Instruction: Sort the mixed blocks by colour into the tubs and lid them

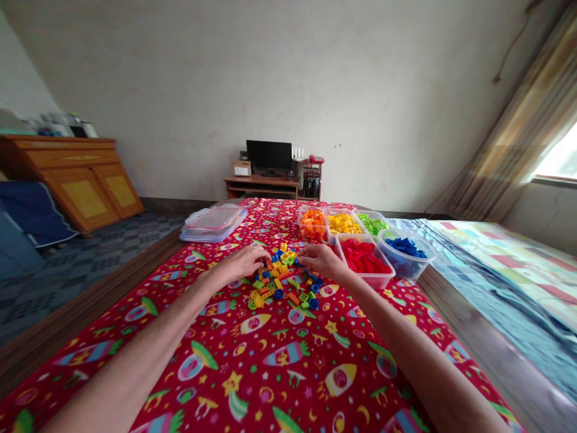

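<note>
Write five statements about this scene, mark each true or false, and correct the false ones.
1. The left hand and right hand are at opposite sides of the mixed-colour pieces. True.
2. The round tub holds red pieces. False: the round tub holds blue pieces.
3. The yellow pieces sit between the orange pieces and the green pieces. True.
4. The tablecloth is plain. False: the tablecloth has rockets and stars printed on it.
5. The monitor is against the far wall side, on a desk. True.

black monitor [269,157] on brown desk [256,180], wooden cabinet [83,186], curtain [518,132]
</note>
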A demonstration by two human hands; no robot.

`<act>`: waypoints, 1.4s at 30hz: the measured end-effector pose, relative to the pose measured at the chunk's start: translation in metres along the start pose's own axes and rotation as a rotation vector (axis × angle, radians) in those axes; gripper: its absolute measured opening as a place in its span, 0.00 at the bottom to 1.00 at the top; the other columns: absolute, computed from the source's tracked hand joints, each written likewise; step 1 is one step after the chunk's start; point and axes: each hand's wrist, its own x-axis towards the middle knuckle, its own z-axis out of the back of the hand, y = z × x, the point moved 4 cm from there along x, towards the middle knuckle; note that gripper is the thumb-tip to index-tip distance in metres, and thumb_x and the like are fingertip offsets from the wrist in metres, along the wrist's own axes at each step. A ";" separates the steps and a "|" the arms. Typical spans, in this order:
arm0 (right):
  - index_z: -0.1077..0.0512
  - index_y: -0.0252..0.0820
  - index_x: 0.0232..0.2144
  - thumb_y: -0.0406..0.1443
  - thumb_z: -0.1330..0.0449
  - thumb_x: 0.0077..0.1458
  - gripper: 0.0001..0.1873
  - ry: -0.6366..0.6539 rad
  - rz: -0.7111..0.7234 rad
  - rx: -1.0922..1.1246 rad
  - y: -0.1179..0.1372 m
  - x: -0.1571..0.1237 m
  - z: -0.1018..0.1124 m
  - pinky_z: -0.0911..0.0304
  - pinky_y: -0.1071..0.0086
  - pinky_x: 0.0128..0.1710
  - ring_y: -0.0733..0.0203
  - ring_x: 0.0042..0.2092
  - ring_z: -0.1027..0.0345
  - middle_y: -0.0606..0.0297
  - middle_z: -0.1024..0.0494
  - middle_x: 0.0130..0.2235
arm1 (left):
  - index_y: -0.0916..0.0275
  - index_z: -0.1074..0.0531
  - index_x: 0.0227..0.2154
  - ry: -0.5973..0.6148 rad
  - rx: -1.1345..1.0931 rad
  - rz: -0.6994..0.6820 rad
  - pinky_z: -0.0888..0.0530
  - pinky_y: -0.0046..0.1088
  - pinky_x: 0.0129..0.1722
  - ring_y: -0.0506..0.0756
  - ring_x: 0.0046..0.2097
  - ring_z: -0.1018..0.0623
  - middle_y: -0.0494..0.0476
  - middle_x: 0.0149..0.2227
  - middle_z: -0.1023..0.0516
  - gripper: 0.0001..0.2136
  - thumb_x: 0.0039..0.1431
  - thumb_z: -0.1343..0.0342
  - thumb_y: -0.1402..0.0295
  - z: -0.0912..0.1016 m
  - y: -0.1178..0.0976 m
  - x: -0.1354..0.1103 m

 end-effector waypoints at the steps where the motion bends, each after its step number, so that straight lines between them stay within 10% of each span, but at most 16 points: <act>1: 0.26 0.35 0.34 0.32 0.42 0.52 0.08 0.007 -0.004 0.057 -0.001 0.000 -0.001 0.42 0.77 0.24 0.70 0.23 0.36 0.68 0.27 0.23 | 0.60 0.24 0.35 0.001 -0.003 -0.016 0.29 0.28 0.45 0.54 0.41 0.24 0.55 0.38 0.21 0.10 0.52 0.47 0.75 -0.002 0.001 0.000; 12: 0.25 0.33 0.41 0.32 0.40 0.44 0.18 0.099 0.052 0.148 -0.003 0.002 -0.008 0.45 0.77 0.25 0.71 0.25 0.40 0.70 0.27 0.25 | 0.60 0.24 0.39 -0.068 0.082 -0.054 0.31 0.32 0.52 0.55 0.48 0.26 0.58 0.46 0.23 0.11 0.55 0.47 0.74 -0.022 0.013 0.003; 26: 0.29 0.39 0.48 0.21 0.53 0.51 0.26 -0.057 0.262 -0.893 0.010 -0.009 -0.010 0.41 0.70 0.43 0.58 0.44 0.35 0.55 0.24 0.42 | 0.62 0.29 0.32 -0.101 0.160 -0.005 0.30 0.30 0.43 0.55 0.39 0.26 0.56 0.35 0.26 0.03 0.57 0.47 0.71 -0.009 0.008 -0.002; 42: 0.27 0.40 0.39 0.21 0.51 0.48 0.20 -0.123 0.343 -0.854 -0.002 -0.013 -0.004 0.39 0.65 0.46 0.58 0.43 0.34 0.59 0.25 0.37 | 0.62 0.25 0.40 0.082 0.031 0.020 0.30 0.26 0.41 0.55 0.41 0.23 0.57 0.40 0.20 0.11 0.57 0.49 0.69 -0.019 -0.002 0.005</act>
